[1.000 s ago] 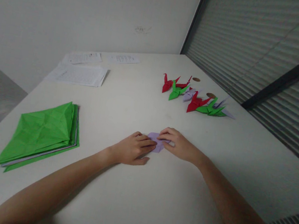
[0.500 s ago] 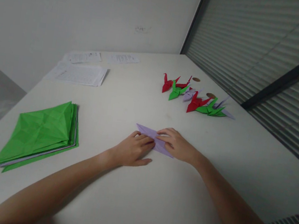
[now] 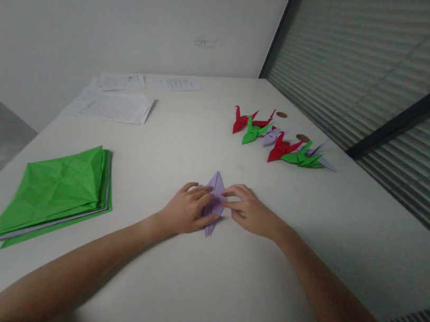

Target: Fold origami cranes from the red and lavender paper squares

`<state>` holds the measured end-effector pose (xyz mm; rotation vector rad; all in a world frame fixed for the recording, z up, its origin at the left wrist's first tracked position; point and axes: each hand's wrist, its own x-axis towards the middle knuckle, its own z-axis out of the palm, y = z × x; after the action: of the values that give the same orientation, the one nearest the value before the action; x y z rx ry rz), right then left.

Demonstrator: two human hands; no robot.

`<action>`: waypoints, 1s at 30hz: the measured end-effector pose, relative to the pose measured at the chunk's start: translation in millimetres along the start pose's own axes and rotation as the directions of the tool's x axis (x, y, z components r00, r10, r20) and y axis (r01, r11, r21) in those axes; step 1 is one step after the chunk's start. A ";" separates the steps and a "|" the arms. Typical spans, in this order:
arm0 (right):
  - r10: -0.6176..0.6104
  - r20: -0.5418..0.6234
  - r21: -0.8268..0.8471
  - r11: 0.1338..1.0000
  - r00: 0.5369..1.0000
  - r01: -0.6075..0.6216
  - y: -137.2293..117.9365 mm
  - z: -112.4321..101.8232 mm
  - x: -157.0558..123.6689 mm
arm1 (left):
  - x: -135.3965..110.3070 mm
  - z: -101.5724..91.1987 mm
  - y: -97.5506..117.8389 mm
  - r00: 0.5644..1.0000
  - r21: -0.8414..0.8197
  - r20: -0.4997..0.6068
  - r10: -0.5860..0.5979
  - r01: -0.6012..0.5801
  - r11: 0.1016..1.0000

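A folded purple origami paper (image 3: pixel 218 183), shaped like a narrow diamond, lies on the white table with its long points facing away from me and towards me. My left hand (image 3: pixel 190 206) holds it from the left, fingers across its middle and thumb near its lower end, hiding part of that side. At the right corner of the paper, my right hand (image 3: pixel 250 208) has its fingertips closed in on the edge, the thumb and forefinger a little apart.
A stack of creased paper, green (image 3: pixel 63 177) on top, lies at the left. Several folded paper cranes in red (image 3: pixel 281 148), green (image 3: pixel 254 131) and purple stand at the back right. Printed sheets (image 3: pixel 114 106) lie at the back left. Window blinds (image 3: pixel 371 71) border the right side.
The purple paper has turned from lying crosswise to pointing away from me. My left thumb has come onto its lower part, and my right fingers have drawn back to its right edge.
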<state>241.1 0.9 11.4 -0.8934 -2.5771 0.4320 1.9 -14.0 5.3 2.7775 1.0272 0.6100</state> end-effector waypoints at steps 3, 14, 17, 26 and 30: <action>-0.031 0.015 0.002 1.000 0.999 0.031 -3.6 2.7 0.3 | 1.4 -0.5 -1.5 0.999 0.034 0.036 -0.006 0.005 0.999; -0.017 -0.005 0.008 1.000 1.000 0.017 2.4 12.6 2.9 | 1.1 -0.4 0.3 0.993 -0.010 0.072 0.091 -0.091 0.996; -0.028 -0.038 0.019 0.999 0.999 0.029 3.6 14.4 3.1 | 1.1 1.0 0.4 0.995 0.032 0.060 0.085 -0.087 0.996; 0.009 -0.039 0.137 0.990 0.999 -0.004 5.5 15.0 3.5 | 0.6 4.1 -4.9 0.994 0.028 0.072 0.088 -0.090 0.996; 0.066 0.004 0.177 0.982 0.998 -0.066 14.3 12.2 2.1 | -0.1 0.4 1.0 0.986 0.035 0.085 0.145 -0.148 0.988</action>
<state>241.7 11.0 -4.6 -0.9163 -2.4664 0.6670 2.6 -14.8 5.1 2.9067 0.8340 0.4907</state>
